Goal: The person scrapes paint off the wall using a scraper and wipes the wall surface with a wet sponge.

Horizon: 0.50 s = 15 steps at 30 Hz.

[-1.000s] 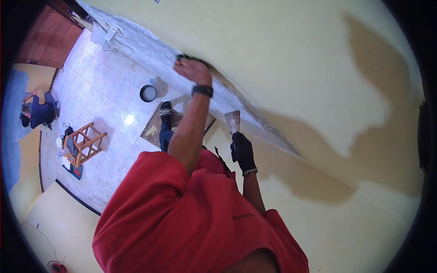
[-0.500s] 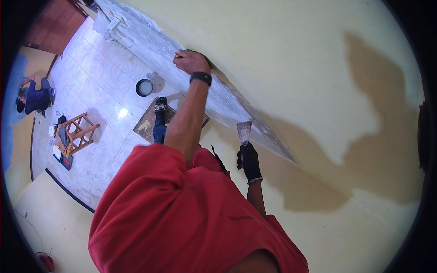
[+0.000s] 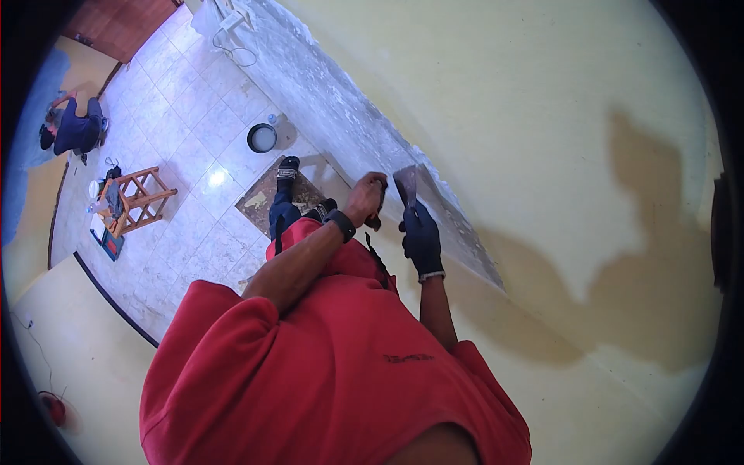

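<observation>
My left hand [image 3: 364, 198], bare with a dark wristband, is closed round a dark object I cannot make out, close to the blade of a scraper. In my right hand [image 3: 422, 246], which wears a dark glove, is the scraper [image 3: 406, 186], its wide worn blade pointing up and away from me. Both hands are close together in front of a rough grey-white strip [image 3: 341, 101] on the lower part of the yellow wall [image 3: 504, 93]. My left fingers partly hide the dark object.
A dark bucket [image 3: 262, 138] with pale contents stands on the tiled floor. A wooden stool [image 3: 139, 200] is to the left, with items on and around it. Another person [image 3: 76, 132] crouches by the far wall. A stained board [image 3: 260, 200] lies under my foot.
My left hand has come down from the upper wall to beside the scraper. My right hand has risen slightly with the scraper since the middle frame, its blade turned. The view has shifted.
</observation>
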### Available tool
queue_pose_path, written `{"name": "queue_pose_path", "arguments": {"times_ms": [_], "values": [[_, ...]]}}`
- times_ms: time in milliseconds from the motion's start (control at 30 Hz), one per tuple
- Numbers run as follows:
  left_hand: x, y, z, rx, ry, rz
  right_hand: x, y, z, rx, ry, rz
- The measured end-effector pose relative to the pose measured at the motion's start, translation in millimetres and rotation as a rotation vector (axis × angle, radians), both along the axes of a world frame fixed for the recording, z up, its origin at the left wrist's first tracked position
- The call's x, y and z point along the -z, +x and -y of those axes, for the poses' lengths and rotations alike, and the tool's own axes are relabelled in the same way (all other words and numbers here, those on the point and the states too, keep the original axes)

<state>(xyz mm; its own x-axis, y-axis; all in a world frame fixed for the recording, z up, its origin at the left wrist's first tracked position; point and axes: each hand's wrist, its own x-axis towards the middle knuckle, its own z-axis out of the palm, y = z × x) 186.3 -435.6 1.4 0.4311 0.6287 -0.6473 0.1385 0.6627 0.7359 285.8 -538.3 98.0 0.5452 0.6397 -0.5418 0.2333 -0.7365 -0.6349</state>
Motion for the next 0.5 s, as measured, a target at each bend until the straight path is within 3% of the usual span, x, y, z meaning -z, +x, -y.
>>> {"name": "queue_pose_path", "arguments": {"times_ms": [33, 67, 100, 133, 200, 267, 367, 500], "values": [[9, 0, 5, 0.150, -0.044, 0.108, 17, 4, 1, -0.007, 0.000, 0.000], [-24, -4, 2, 0.209, -0.121, 0.059, 28, 5, -2, -0.070, 0.080, 0.161], [3, 5, 14, 0.222, 0.578, 0.140, 33, 4, -6, -0.132, 0.161, 0.322], [28, 14, 27, 0.290, 0.546, 0.125, 36, 4, -9, -0.139, 0.162, 0.324], [-11, 15, 21, 0.355, 0.513, 0.113, 37, 4, -13, -0.068, 0.104, 0.239], [-56, 12, 6, 0.467, -0.215, 0.057, 33, 6, -11, -0.079, 0.162, 0.217], [-58, 17, 9, 0.569, -0.052, 0.116, 18, 6, -8, -0.117, 0.198, 0.131], [-58, 26, 24, 0.563, -0.086, 0.034, 30, 19, 1, -0.214, 0.155, 0.118]]}}
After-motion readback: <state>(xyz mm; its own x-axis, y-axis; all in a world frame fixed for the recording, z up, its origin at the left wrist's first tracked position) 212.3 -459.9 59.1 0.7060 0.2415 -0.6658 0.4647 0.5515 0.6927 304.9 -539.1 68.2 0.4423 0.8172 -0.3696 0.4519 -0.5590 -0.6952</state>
